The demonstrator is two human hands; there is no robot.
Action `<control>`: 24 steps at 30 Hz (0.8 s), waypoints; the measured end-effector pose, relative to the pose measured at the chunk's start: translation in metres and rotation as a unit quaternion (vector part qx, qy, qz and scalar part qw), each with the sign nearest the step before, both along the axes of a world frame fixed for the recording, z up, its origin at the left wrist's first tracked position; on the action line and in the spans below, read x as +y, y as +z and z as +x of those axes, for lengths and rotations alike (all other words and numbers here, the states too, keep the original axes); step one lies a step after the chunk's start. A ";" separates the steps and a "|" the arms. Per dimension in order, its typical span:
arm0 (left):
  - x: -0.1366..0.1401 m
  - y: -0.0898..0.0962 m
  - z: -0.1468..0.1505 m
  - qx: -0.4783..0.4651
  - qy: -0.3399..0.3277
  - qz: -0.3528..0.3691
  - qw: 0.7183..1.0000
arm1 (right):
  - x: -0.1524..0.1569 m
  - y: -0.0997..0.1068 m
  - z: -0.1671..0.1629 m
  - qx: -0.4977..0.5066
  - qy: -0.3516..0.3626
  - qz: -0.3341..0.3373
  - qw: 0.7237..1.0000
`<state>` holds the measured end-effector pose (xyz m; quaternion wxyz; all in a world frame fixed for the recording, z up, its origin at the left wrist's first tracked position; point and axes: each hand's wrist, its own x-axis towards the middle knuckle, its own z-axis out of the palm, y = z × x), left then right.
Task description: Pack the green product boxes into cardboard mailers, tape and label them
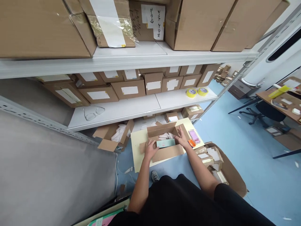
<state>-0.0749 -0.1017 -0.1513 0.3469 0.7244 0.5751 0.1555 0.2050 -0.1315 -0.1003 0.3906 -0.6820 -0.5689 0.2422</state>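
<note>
Black cloth of the shirt [181, 201] is closest, and past it one small green box [166, 143] sits inside one open brown box [167, 153] on the pale yellow counter [137, 142]. It looks light and stiff, maybe a bit smooth, and its thin sides could dent if squeezed hard, so its two short ends seem best to hold. Left hand [150, 149] is curled at its left end; I cannot tell if it grips. Right hand [182, 138] is open, fingers spread, near the other end. I count two yellow tape rolls [191, 92], one pair of glasses [90, 116], one orange thing [192, 143] and one pink thing [194, 136].
</note>
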 end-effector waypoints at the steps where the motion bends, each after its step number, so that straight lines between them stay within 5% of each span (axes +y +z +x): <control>1: -0.006 -0.006 0.003 0.033 -0.007 -0.010 0.999 | -0.004 -0.001 0.001 0.012 0.000 -0.001 1.000; 4: -0.023 -0.022 0.010 0.099 -0.006 -0.024 0.995 | -0.018 -0.005 0.004 0.064 -0.002 -0.008 0.998; 10: -0.038 -0.030 0.015 0.132 0.001 0.059 0.989 | -0.039 -0.018 0.007 0.215 0.039 -0.058 0.974; 17: -0.077 -0.003 0.049 0.146 0.044 0.144 0.978 | -0.049 0.013 0.047 0.180 0.127 -0.022 0.975; 24: -0.164 0.021 0.097 0.191 0.124 0.157 0.961 | -0.075 0.021 0.077 0.197 0.208 0.001 0.958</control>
